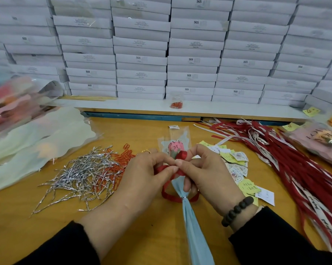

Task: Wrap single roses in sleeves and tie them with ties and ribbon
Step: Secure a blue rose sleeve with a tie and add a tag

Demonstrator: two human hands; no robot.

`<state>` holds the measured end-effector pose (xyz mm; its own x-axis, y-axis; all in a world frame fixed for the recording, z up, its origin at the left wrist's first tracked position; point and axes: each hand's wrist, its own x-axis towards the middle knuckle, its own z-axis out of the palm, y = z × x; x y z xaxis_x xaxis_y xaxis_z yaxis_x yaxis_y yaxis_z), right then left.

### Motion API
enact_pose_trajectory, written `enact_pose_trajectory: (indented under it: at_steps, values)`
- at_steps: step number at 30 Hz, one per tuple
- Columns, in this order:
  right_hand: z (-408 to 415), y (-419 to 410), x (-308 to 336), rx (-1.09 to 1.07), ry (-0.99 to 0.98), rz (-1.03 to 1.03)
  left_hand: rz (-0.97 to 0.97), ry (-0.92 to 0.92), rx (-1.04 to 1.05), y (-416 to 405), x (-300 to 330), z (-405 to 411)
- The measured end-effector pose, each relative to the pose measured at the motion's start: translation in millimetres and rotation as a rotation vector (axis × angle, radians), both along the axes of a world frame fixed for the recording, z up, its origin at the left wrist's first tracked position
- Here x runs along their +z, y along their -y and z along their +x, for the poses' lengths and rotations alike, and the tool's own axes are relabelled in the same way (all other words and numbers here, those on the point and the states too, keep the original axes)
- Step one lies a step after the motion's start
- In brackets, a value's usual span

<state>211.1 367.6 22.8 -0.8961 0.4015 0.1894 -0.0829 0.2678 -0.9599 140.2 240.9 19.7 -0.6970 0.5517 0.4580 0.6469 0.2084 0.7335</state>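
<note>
**Inspector:** While the blue sleeve (194,226) lies on the table (46,226) with its tail towards the camera, cinched by a silver tie (184,197), both hands work just beyond. The left hand (142,173) and right hand (207,169) each pinch the red ribbon (169,196), one loop formed.

**Supervisor:** Risk?

**Inspector:** If either pinch slackens, I judge the loop springs open. Pulling hard could crush the rose (175,147). Spare ribbons (295,165) lie to the right.

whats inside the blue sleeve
A pink rose head shows near the top of the blue sleeve. Below the silver tie the bunched sleeve covers any stem.
</note>
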Motion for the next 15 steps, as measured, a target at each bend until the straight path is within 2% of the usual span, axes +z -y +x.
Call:
enact_pose_trajectory:
  at_steps: [6, 8, 11, 12, 15]
  values:
    - [6, -1, 4, 0.055, 0.001, -0.067, 0.052, 0.209, -0.076, -2, 2, 0]
    - [11, -6, 4, 0.114, 0.019, 0.108, 0.087, 0.254, -0.094, -2, 4, 0]
    - [14, -9, 4, 0.123, 0.019, 0.560, 0.099, 0.281, -0.108, -1, 5, 0]
    - [14, -8, 3, 0.087, 0.001, 0.653, 0.097, 0.276, -0.108, -1, 5, 1]
    - [13, -7, 2, -0.036, -0.006, 0.692, 0.094, 0.255, -0.107, -1, 7, 2]
